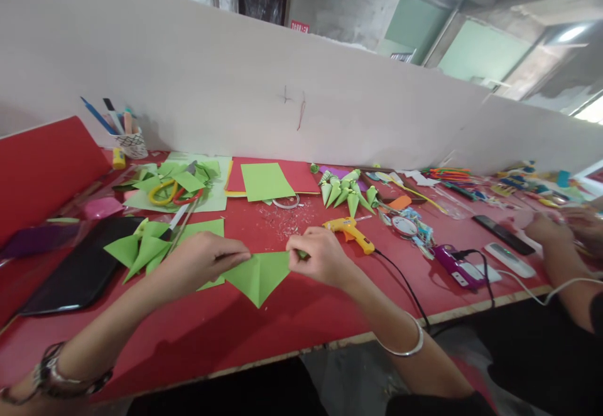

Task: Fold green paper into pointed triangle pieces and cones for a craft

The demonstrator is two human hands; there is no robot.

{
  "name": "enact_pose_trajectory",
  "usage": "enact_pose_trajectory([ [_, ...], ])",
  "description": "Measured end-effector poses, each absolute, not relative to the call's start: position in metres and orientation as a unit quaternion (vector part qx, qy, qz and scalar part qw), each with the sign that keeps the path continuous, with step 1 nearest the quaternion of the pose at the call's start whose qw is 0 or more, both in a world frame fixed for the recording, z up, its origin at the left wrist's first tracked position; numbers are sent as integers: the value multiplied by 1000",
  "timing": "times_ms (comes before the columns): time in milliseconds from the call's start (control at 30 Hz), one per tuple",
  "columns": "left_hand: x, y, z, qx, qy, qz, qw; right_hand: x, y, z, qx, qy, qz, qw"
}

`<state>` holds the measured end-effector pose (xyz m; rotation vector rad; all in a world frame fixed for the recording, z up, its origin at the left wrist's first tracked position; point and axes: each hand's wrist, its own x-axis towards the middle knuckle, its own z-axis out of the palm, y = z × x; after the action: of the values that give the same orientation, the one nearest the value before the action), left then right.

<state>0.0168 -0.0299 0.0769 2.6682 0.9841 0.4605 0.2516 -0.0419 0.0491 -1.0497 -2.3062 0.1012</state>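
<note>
Braceleted forearms (136, 309) cross the red surface (301, 318) at its front edge; left grip (219, 257) and right grip (318, 256), fingers closed, pinch folded green paper (258, 278).

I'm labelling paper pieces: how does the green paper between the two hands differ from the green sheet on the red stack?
The held paper shows a crease and narrows to a point, while the flat sheet shows four corners. The left hand and right hand pinch the held paper; the flat sheet lies untouched on the red stack. Both are plain green.
</note>
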Motion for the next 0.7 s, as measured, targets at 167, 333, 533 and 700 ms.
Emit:
enact_pose_trajectory([
  [167,2,-23,74,915,351,134,145,265,-40,51,-469,-820,29,325],
  [333,5,-26,78,928,334,98,132,257,-48,60,-448,-824,39,346],
  [533,16,-28,79,938,332,53,87,235,-52,56,-377,-902,95,187],
  [700,31,-33,68,937,309,114,-113,225,-43,45,-407,-886,134,178],
])
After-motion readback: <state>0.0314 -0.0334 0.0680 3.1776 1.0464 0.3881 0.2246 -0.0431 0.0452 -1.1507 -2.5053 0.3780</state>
